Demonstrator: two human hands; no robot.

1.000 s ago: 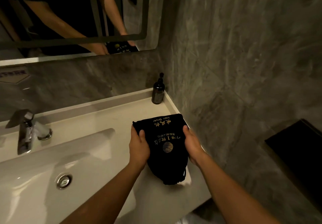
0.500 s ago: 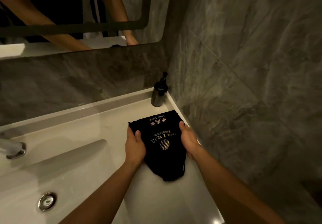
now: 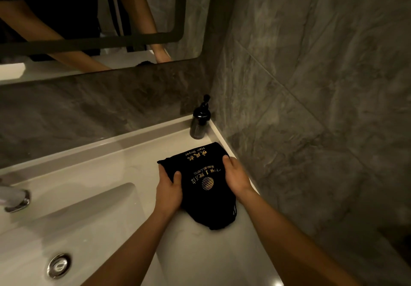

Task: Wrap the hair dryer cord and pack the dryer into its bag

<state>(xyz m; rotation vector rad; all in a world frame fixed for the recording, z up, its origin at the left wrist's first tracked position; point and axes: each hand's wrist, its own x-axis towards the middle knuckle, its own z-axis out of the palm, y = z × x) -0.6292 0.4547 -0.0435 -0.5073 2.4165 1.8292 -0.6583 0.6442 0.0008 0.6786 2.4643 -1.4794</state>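
A black cloth bag [image 3: 203,196] with gold "Hair Dryer" lettering lies bulging on the white counter [image 3: 138,163], close to the right wall. My left hand [image 3: 169,190] grips its left side, thumb on top. My right hand [image 3: 235,176] grips its right side. The bag's narrow end points toward me. The hair dryer and its cord are hidden; I cannot see them.
A dark pump bottle [image 3: 199,121] stands in the back right corner, just beyond the bag. The sink basin with its drain [image 3: 59,265] lies to the left, and a faucet [image 3: 13,199] sits at the left edge. A mirror [image 3: 89,18] hangs above; a grey stone wall [image 3: 311,107] runs along the right.
The view has swung right and down, so the faucet slid to the left edge. Both hands stay on the bag's sides, and the bag sits slightly nearer the wall.
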